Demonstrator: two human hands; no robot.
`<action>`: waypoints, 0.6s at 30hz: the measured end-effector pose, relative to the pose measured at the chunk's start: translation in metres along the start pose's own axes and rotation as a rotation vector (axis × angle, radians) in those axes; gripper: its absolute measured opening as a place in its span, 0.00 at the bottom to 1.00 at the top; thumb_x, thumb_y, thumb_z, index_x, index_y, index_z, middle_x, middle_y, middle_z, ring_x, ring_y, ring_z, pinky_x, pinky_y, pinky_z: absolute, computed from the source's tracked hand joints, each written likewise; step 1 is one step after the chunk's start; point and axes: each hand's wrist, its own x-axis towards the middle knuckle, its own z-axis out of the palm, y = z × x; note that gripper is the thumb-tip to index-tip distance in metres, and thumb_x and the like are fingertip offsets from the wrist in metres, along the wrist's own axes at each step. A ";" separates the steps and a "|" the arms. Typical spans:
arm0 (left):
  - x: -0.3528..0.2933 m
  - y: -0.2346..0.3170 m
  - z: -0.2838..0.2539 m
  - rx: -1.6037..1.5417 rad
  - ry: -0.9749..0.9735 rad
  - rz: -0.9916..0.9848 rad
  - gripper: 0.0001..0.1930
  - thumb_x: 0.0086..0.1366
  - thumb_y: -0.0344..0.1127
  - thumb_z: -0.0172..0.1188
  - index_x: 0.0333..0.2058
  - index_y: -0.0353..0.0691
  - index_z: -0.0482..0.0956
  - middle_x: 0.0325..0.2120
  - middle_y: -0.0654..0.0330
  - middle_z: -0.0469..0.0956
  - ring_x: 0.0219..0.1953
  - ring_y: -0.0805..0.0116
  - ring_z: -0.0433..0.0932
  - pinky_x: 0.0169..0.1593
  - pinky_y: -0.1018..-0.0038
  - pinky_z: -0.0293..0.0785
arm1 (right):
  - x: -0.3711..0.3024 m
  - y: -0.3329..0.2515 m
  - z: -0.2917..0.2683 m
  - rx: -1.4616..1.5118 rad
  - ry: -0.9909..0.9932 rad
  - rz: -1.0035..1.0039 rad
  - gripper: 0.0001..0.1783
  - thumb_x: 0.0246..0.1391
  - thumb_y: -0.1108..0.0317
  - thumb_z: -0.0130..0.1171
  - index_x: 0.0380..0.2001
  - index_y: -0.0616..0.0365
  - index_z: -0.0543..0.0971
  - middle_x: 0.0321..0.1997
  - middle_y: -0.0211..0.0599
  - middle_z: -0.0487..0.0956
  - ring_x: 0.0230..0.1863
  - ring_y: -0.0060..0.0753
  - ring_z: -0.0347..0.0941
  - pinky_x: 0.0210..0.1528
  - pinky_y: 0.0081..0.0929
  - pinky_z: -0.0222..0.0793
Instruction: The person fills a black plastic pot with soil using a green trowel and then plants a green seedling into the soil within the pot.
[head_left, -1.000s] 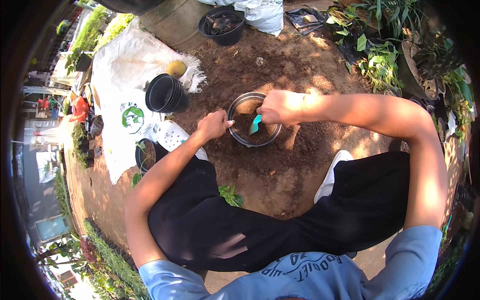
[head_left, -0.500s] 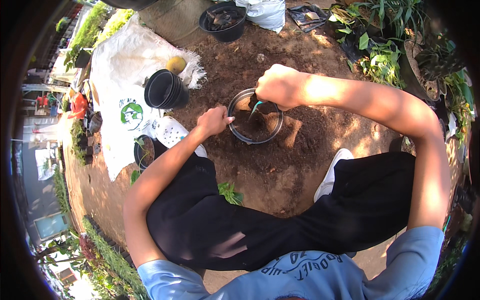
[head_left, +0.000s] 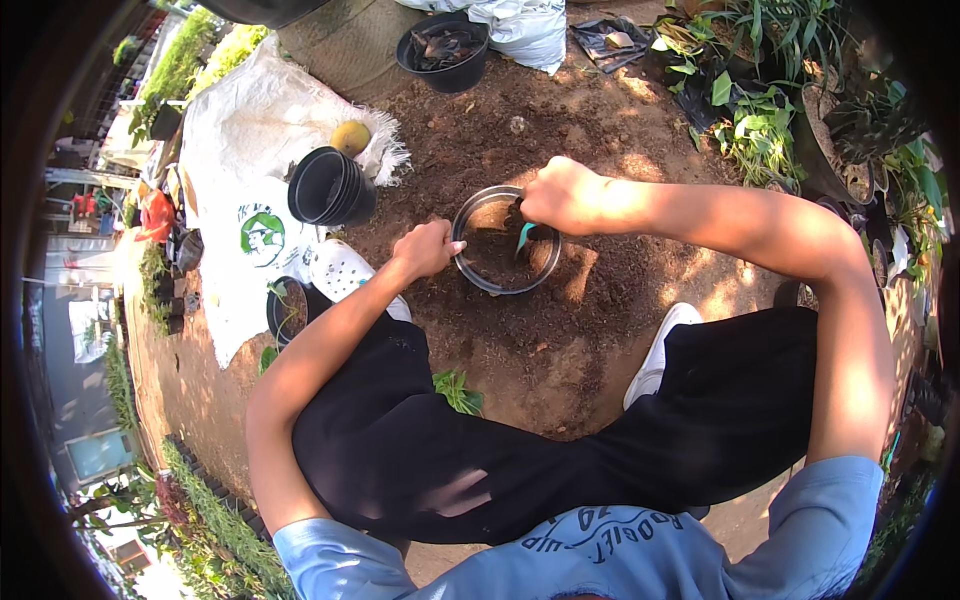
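Between my feet a round dark pot [head_left: 510,291] stands on the ground with brown soil [head_left: 492,258] inside. My left hand [head_left: 427,248] is closed on its left rim, the thumb lying over the edge. At the pot's upper right rim, my right hand [head_left: 562,197] is wrapped in a fist round the handle of a small trowel. Its teal blade [head_left: 525,236] points down into the pot, against the soil. The fist hides the handle and part of the far rim.
Left of the pot are a stack of black pots [head_left: 325,190], a white sack [head_left: 250,110] and a yellow fruit [head_left: 350,138]. A black pot of dark scraps [head_left: 443,70] and a white bag [head_left: 525,38] lie beyond. Leafy plants [head_left: 765,135] line the right.
My right hand has come lower and nearer to me, and the trowel blade has shifted right inside the pot. My left hand keeps its hold on the rim.
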 end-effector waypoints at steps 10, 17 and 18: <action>0.000 0.002 -0.004 -0.012 -0.074 -0.047 0.19 0.64 0.52 0.63 0.36 0.40 0.77 0.35 0.49 0.83 0.44 0.45 0.82 0.45 0.52 0.75 | 0.024 -0.009 -0.032 -0.029 -0.110 -0.027 0.16 0.43 0.51 0.73 0.26 0.53 0.85 0.31 0.36 0.86 0.36 0.37 0.84 0.36 0.34 0.76; 0.000 -0.001 -0.003 -0.006 -0.086 -0.023 0.19 0.65 0.51 0.62 0.37 0.39 0.77 0.36 0.49 0.83 0.44 0.45 0.82 0.45 0.52 0.75 | 0.043 0.005 -0.036 0.078 0.096 0.053 0.19 0.44 0.52 0.73 0.30 0.56 0.85 0.30 0.41 0.85 0.35 0.41 0.85 0.38 0.37 0.79; -0.001 0.000 -0.004 0.001 -0.057 -0.035 0.18 0.66 0.51 0.62 0.37 0.39 0.77 0.36 0.49 0.83 0.44 0.45 0.81 0.45 0.52 0.75 | 0.042 0.004 -0.037 0.096 0.096 0.047 0.14 0.43 0.56 0.71 0.27 0.56 0.84 0.29 0.41 0.85 0.34 0.42 0.84 0.36 0.37 0.79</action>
